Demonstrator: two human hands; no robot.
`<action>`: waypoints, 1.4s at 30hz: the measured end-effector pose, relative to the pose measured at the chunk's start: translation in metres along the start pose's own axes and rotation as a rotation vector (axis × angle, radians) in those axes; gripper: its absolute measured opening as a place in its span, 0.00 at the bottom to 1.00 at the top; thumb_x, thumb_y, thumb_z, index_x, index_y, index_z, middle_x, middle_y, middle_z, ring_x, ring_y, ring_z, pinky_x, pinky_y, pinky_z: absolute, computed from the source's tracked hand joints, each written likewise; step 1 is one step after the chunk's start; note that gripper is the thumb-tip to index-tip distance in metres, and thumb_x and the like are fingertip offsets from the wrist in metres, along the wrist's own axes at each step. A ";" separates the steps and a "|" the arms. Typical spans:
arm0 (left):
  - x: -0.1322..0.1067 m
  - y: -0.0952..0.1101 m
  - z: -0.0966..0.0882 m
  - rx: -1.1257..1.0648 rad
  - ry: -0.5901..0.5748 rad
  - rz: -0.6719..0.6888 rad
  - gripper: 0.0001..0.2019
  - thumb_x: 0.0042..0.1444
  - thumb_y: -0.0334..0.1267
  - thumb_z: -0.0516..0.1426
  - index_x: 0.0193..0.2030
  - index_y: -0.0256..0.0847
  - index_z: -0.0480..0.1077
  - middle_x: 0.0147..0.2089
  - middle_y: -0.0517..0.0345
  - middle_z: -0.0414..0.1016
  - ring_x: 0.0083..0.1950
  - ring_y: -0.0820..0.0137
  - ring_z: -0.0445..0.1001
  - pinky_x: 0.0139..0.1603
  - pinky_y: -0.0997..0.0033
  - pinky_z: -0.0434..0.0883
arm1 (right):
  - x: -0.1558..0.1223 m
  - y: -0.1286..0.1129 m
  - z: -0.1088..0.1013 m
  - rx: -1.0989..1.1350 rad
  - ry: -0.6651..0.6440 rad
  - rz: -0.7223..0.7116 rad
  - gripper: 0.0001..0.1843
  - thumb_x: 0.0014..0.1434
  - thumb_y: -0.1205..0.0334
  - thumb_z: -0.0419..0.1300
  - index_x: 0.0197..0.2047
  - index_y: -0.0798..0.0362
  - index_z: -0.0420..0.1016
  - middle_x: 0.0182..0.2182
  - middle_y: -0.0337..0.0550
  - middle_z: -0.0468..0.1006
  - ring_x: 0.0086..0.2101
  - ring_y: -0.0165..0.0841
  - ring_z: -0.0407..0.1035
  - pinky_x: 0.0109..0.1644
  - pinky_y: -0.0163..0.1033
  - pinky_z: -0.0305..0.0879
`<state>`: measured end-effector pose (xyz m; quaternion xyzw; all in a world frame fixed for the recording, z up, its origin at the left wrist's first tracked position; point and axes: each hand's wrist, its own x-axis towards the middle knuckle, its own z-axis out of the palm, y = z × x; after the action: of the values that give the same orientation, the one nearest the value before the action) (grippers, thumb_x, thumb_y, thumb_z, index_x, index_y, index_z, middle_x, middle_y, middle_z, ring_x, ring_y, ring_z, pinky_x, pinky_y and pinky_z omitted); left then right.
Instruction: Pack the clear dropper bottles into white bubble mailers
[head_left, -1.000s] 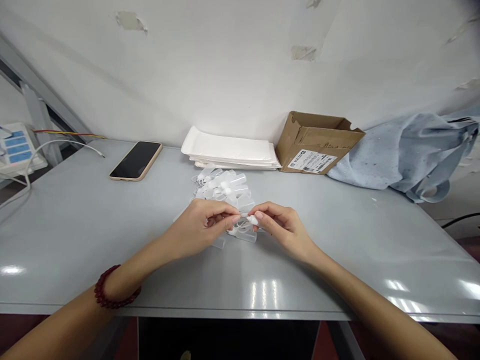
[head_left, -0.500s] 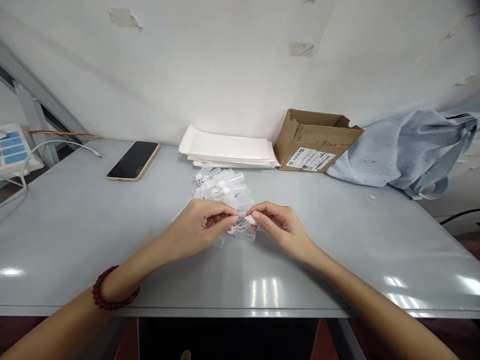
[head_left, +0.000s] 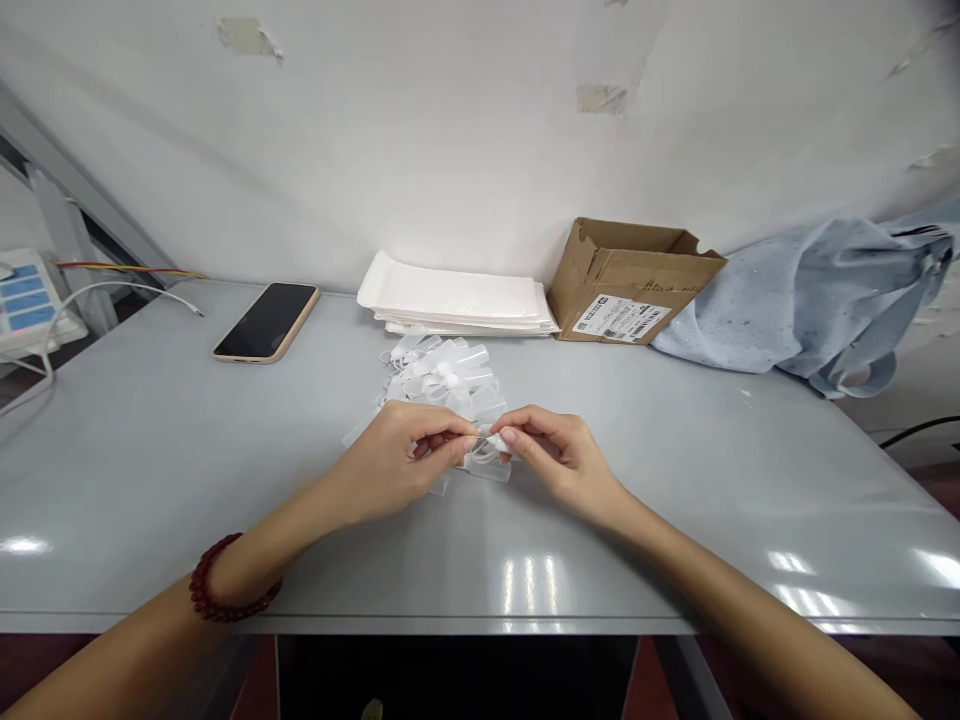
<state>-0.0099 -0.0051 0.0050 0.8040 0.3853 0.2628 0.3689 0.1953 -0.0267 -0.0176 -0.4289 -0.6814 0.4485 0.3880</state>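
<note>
Head view: my right hand (head_left: 561, 458) pinches a small white pointed piece (head_left: 496, 441); my left hand (head_left: 405, 455) has its grip narrow on a thin pale strand (head_left: 481, 437), details too small to tell. Both at the near side of a translucent tube pile (head_left: 454, 375), mid-desk (head_left: 420, 570). Open brown cardboard box (head_left: 637, 275) far right, black-screened phone (head_left: 268, 320) far left.

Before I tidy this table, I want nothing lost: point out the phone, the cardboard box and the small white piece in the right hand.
Phone (head_left: 266, 320): head view, on its dark screen.
Cardboard box (head_left: 636, 281): head view, on its front side.
Small white piece (head_left: 496, 441): head view, on its exposed part.
</note>
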 end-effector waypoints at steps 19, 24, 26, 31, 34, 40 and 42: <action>0.002 0.001 -0.001 -0.077 0.001 -0.079 0.08 0.58 0.38 0.56 0.37 0.39 0.76 0.27 0.63 0.75 0.26 0.77 0.67 0.26 0.78 0.62 | 0.002 -0.003 -0.002 0.006 0.013 0.005 0.11 0.63 0.59 0.55 0.38 0.56 0.75 0.29 0.41 0.77 0.31 0.28 0.72 0.37 0.33 0.67; 0.001 0.002 0.003 -0.054 0.001 -0.088 0.10 0.59 0.38 0.55 0.33 0.38 0.75 0.25 0.62 0.72 0.25 0.77 0.63 0.25 0.77 0.61 | 0.001 -0.002 -0.001 -0.019 0.003 -0.006 0.12 0.63 0.58 0.55 0.39 0.57 0.75 0.29 0.42 0.76 0.30 0.29 0.71 0.35 0.33 0.66; 0.001 0.001 0.003 -0.050 -0.001 -0.082 0.10 0.59 0.37 0.54 0.33 0.37 0.75 0.25 0.62 0.72 0.24 0.77 0.62 0.25 0.77 0.60 | 0.001 -0.001 0.000 -0.034 0.000 -0.009 0.12 0.63 0.58 0.54 0.38 0.57 0.75 0.28 0.42 0.76 0.30 0.29 0.70 0.34 0.34 0.65; 0.001 -0.001 0.004 -0.051 -0.007 -0.058 0.09 0.58 0.35 0.54 0.33 0.37 0.75 0.24 0.62 0.72 0.24 0.77 0.63 0.25 0.78 0.61 | 0.000 -0.001 0.001 -0.039 -0.010 -0.002 0.12 0.63 0.58 0.54 0.38 0.57 0.75 0.28 0.42 0.76 0.29 0.29 0.69 0.34 0.35 0.65; 0.002 -0.001 0.005 -0.055 -0.021 -0.055 0.09 0.58 0.34 0.54 0.33 0.37 0.76 0.24 0.62 0.72 0.24 0.77 0.64 0.25 0.78 0.61 | 0.000 -0.002 0.002 -0.046 -0.013 -0.005 0.12 0.62 0.58 0.54 0.38 0.56 0.75 0.27 0.42 0.76 0.28 0.29 0.68 0.33 0.35 0.64; 0.001 0.000 0.004 -0.054 -0.054 -0.058 0.09 0.58 0.34 0.54 0.34 0.37 0.76 0.24 0.62 0.71 0.24 0.77 0.64 0.25 0.77 0.61 | 0.000 -0.004 0.002 -0.017 -0.030 0.006 0.12 0.62 0.58 0.54 0.37 0.55 0.76 0.28 0.42 0.78 0.29 0.30 0.70 0.34 0.37 0.66; 0.000 0.001 0.004 -0.058 -0.052 -0.056 0.09 0.58 0.34 0.53 0.34 0.37 0.76 0.24 0.62 0.72 0.24 0.76 0.64 0.25 0.77 0.61 | 0.000 -0.004 0.001 -0.018 -0.027 0.006 0.12 0.62 0.58 0.54 0.37 0.55 0.76 0.28 0.42 0.78 0.29 0.30 0.70 0.34 0.37 0.67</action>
<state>-0.0064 -0.0071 0.0033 0.7884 0.3902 0.2424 0.4092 0.1930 -0.0277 -0.0146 -0.4281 -0.6893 0.4493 0.3738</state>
